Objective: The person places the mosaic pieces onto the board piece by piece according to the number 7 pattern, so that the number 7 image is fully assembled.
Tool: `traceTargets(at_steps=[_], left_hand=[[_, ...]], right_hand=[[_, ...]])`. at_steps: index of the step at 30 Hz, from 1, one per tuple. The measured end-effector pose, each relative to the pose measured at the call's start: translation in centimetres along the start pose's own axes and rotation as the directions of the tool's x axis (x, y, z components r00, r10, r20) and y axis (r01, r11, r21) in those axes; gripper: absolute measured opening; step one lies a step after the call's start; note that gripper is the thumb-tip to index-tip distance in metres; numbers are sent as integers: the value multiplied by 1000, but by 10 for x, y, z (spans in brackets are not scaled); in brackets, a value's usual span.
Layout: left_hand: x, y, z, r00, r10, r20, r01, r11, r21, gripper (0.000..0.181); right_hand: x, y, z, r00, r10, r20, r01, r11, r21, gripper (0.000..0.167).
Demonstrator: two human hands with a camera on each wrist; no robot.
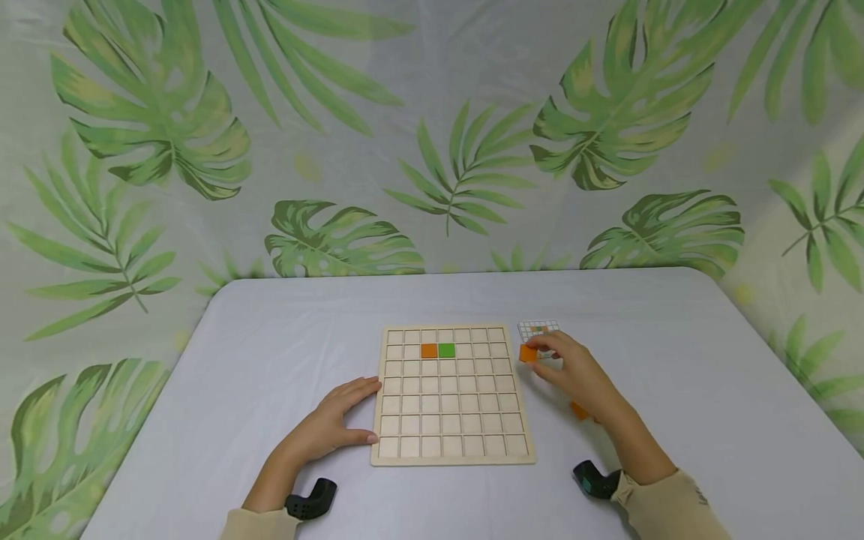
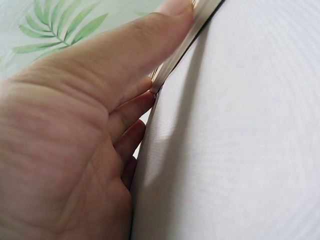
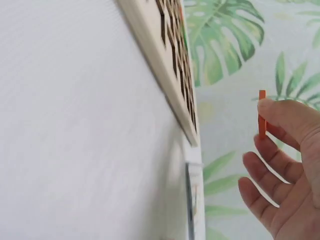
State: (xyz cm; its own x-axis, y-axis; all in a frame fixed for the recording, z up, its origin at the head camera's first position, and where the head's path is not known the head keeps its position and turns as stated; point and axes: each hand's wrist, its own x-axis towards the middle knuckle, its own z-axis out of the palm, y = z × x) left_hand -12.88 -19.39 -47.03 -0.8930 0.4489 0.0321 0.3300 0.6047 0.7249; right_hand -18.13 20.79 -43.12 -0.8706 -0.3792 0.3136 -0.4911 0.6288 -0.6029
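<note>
At the lower left of the head view, the left hand (image 1: 334,420) rests fingers extended, touching the left edge of the board (image 1: 448,427). Near the board's top sit an orange tile (image 1: 428,351) and, just right of it, a green tile (image 1: 447,350). Roughly level with that row, just beyond the board's right edge, a second orange tile (image 1: 528,353) is pinched by the right hand (image 1: 575,373), so the board lies leftward of it. Behind those fingers is a grid card (image 1: 540,327); a third orange tile (image 1: 578,410) shows partly beneath the right wrist.
</note>
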Motion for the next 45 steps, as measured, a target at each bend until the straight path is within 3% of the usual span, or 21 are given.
traceTargets(at_steps=[11,17,22,26,33,38,45], left_hand=[[1,-1,0,1000,10,3,-10,1000,6,84],[2,0,-1,1000,17,1,-17,1000,9,83],[2,0,-1,1000,23,3,-23,1000,10,83],[3,1,-1,1000,26,-1,-26,1000,15,83],[2,0,-1,1000,18,-12,-18,1000,11,83],[1,0,0,1000,11,-7,-11,1000,5,83],[0,0,0,1000,-1,-4,1,1000,10,83]], right_hand=[[54,-14,29,996,-88,2,88,992,91,29],[69,-15,47,993,-36,109,21,990,140,28],[72,-10,58,971,37,238,-68,990,125,28],[72,-8,62,955,59,292,-93,990,104,28],[72,-10,65,949,45,312,-88,988,127,33],[70,-12,62,941,78,329,-126,984,125,40],[60,-20,35,964,68,256,-109,983,149,51]])
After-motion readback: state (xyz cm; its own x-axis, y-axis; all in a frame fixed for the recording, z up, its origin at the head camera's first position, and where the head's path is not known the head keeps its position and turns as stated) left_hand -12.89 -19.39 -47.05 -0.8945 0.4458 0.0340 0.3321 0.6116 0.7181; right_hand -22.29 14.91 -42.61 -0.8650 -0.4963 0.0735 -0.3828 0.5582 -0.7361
